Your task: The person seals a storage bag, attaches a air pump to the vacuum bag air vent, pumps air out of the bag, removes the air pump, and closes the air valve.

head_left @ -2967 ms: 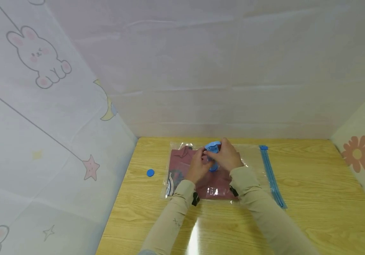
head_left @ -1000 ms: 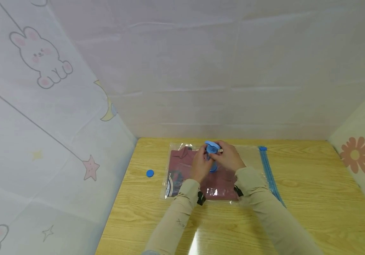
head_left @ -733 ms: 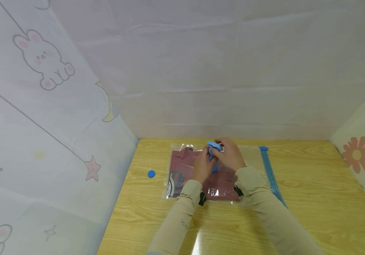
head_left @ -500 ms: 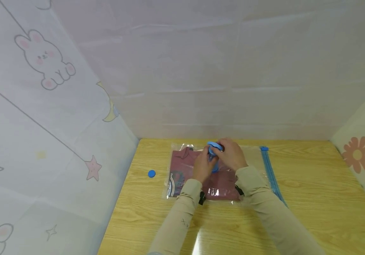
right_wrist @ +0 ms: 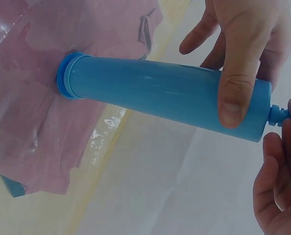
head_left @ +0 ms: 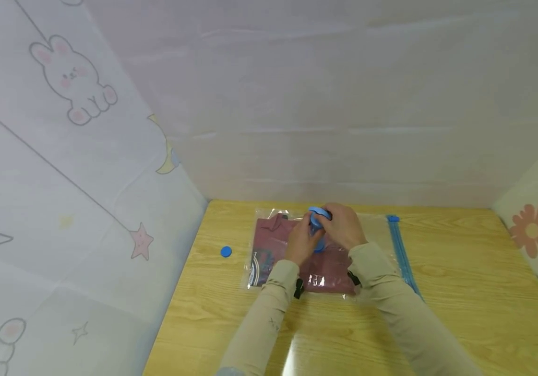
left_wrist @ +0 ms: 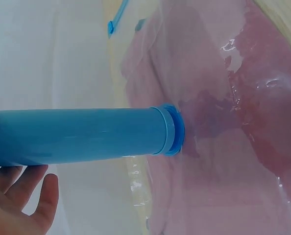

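A blue hand pump (left_wrist: 86,136) stands upright with its lower end on the blue round valve (left_wrist: 180,131) of a clear plastic storage bag (head_left: 375,230). Inside the bag lies a folded maroon garment (head_left: 330,277). My left hand (head_left: 300,241) grips the pump's cylinder near its upper end, thumb across it in the right wrist view. Above it, my right hand (head_left: 344,224) holds the pump's blue handle (head_left: 319,211). A short length of the ribbed rod (right_wrist: 278,116) shows between handle and cylinder. The right wrist view cuts off most of the handle.
A blue disc-shaped cap (head_left: 226,251) lies on the wooden table (head_left: 203,313) left of the bag. Along the bag's right end runs a blue zip strip with a slider (head_left: 393,219). Printed cloth walls (head_left: 269,130) close in the back and both sides.
Both hands keep their hold on the pump. The handle has tilted and shifted slightly against the cylinder over these frames. Bag, cap and garment stay put while the head view drifts a little.
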`<state>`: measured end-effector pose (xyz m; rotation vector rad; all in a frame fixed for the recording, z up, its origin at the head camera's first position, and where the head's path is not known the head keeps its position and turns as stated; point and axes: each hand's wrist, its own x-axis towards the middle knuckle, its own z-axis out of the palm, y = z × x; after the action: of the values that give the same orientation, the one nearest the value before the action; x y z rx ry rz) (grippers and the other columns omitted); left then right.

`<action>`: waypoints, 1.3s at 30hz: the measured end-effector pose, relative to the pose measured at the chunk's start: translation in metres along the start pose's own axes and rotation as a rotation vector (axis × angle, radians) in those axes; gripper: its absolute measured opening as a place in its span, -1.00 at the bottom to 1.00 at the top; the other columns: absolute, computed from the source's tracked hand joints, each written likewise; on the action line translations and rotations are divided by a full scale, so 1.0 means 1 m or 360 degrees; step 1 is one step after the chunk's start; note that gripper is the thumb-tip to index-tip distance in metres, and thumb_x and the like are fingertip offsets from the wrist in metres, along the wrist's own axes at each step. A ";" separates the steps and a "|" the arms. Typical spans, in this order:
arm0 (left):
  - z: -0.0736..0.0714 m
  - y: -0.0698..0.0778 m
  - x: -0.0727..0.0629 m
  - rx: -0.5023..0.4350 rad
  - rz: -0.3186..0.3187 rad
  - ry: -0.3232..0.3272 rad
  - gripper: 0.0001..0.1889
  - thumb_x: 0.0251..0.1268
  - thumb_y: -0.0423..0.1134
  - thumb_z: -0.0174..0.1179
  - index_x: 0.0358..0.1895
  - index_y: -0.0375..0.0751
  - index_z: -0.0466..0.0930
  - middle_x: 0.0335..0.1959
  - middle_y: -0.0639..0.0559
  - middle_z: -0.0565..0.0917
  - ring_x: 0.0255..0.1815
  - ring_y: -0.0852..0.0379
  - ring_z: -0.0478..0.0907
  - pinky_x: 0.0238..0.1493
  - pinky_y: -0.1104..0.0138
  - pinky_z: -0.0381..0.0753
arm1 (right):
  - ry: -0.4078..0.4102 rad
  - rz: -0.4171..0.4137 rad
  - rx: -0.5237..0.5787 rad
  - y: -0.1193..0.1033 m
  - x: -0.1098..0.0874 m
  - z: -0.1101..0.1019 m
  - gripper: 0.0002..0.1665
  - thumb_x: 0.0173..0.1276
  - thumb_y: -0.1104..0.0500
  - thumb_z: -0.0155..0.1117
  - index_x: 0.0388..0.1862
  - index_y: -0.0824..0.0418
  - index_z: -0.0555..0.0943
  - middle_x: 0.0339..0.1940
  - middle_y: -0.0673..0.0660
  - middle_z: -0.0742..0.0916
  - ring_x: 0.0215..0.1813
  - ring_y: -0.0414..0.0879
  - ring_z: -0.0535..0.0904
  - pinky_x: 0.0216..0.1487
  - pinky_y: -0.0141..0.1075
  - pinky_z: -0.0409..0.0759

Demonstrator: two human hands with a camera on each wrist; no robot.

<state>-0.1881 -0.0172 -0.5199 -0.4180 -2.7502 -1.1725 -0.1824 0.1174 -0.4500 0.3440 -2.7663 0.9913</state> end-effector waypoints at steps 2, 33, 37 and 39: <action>0.000 0.000 0.001 0.0003 0.0010 0.0002 -0.44 0.39 0.07 0.11 0.36 -0.05 0.29 0.11 -0.06 0.65 0.09 0.01 0.63 0.06 0.13 0.62 | 0.0002 -0.0013 -0.0002 -0.001 0.000 -0.002 -0.76 0.37 0.07 0.26 -0.23 0.25 0.65 -0.33 0.18 0.74 -0.35 0.02 0.62 -0.28 -0.11 0.57; -0.004 0.003 -0.007 0.0026 -0.0007 -0.0034 -0.44 0.30 -0.02 0.24 0.31 -0.07 0.32 0.05 -0.08 0.69 0.01 -0.08 0.67 -0.01 0.14 0.65 | 0.0487 -0.0637 -0.0023 -0.085 -0.004 -0.095 -0.77 0.24 0.24 0.39 -0.21 0.40 0.69 -0.41 0.22 0.72 -0.40 0.01 0.61 -0.37 -0.17 0.56; -0.006 0.004 -0.009 -0.0017 0.0001 -0.0044 -0.45 0.31 -0.06 0.24 0.31 -0.08 0.32 0.07 -0.10 0.68 0.03 -0.12 0.66 0.00 0.10 0.65 | 0.0547 -0.0700 -0.0006 -0.091 -0.007 -0.097 -0.79 0.19 0.26 0.43 -0.23 0.39 0.71 -0.43 0.20 0.74 -0.43 -0.02 0.60 -0.39 -0.19 0.55; -0.007 0.005 -0.010 -0.0027 0.0001 -0.0048 -0.45 0.31 -0.06 0.24 0.31 -0.08 0.32 0.07 -0.09 0.68 0.04 -0.09 0.66 0.02 0.12 0.65 | 0.0581 -0.0725 0.0006 -0.093 -0.008 -0.099 -0.79 0.18 0.27 0.44 -0.25 0.39 0.71 -0.44 0.20 0.74 -0.43 -0.02 0.60 -0.39 -0.19 0.54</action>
<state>-0.1771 -0.0213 -0.5138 -0.4424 -2.7670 -1.2002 -0.1398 0.1121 -0.3208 0.6806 -2.2198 0.8409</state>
